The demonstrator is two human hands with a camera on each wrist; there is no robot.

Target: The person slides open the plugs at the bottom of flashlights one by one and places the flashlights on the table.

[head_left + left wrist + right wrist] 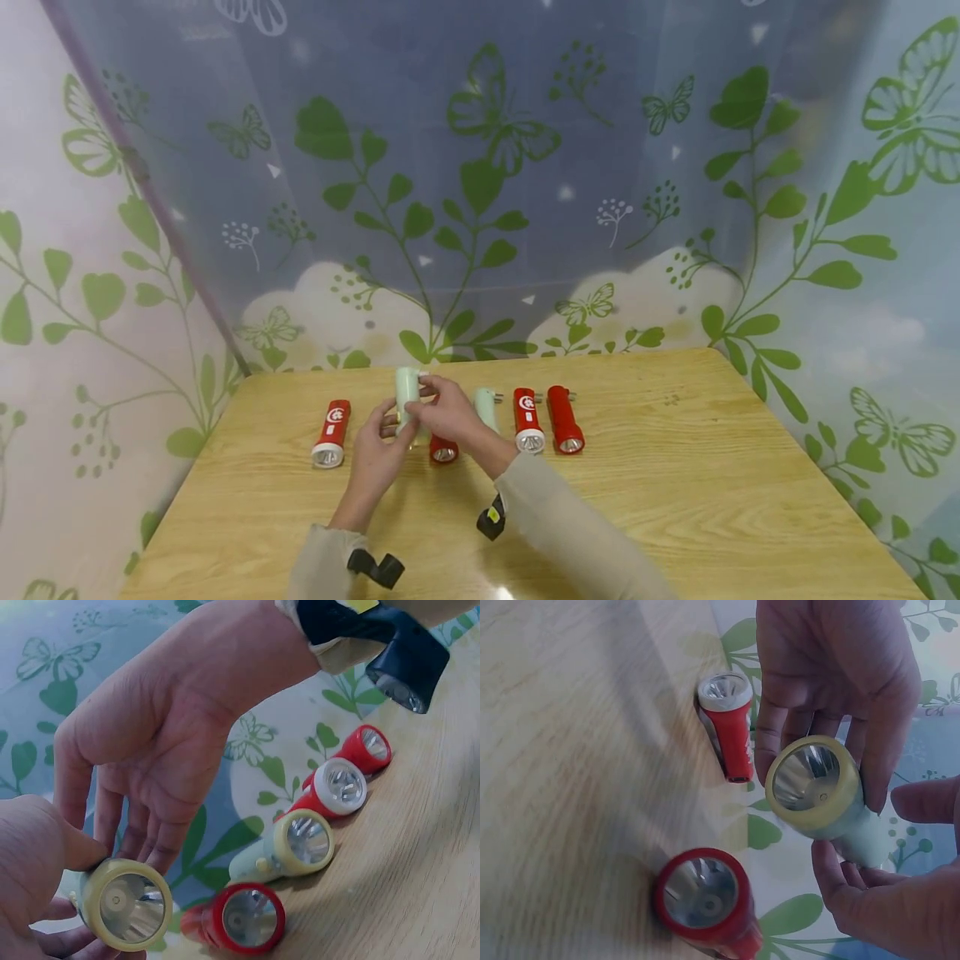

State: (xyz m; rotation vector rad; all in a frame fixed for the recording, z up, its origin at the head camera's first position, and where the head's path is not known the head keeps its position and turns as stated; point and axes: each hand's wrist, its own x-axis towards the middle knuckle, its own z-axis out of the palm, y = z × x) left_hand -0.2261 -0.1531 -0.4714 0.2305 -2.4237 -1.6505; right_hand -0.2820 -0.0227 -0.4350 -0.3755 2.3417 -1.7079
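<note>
A pale green flashlight (407, 387) with a cream rim stands raised above the table between both hands. My left hand (377, 457) grips it near its lamp end, fingers curled round the side. My right hand (448, 410) holds its upper body, the thumb at the front, close to the plug prongs at the tail. In the right wrist view the flashlight's reflector (806, 780) faces the camera, and the right hand's fingers (836, 877) lie under the body. A red flashlight (444, 450) rests just below the right hand, which partly covers it.
A red flashlight with a white rim (332, 433) lies left of the hands. On the right, another pale green flashlight (485, 405), a red-and-white one (528, 419) and an all-red one (565, 421) lie in a row. A patterned curtain (480, 208) hangs behind the wooden table (675, 483).
</note>
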